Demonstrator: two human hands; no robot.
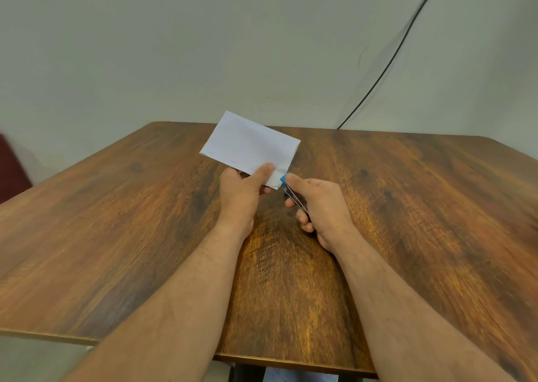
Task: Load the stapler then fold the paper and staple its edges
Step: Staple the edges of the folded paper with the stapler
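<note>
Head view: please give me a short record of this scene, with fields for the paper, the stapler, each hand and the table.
paper: white folded paper, held above the table, staples along its near edge
stapler: blue-tipped stapler, its nose at the paper's near right corner
left hand: left hand pinches the paper with the thumb on top
right hand: right hand grips the stapler
table: brown wooden table

Dark brown wood-grain table (407,207) against plain grey-green wall (203,47). Thin black cable (390,61) slanting down wall to table's far edge. Dark red object (11,166) at left, blurred.
</note>
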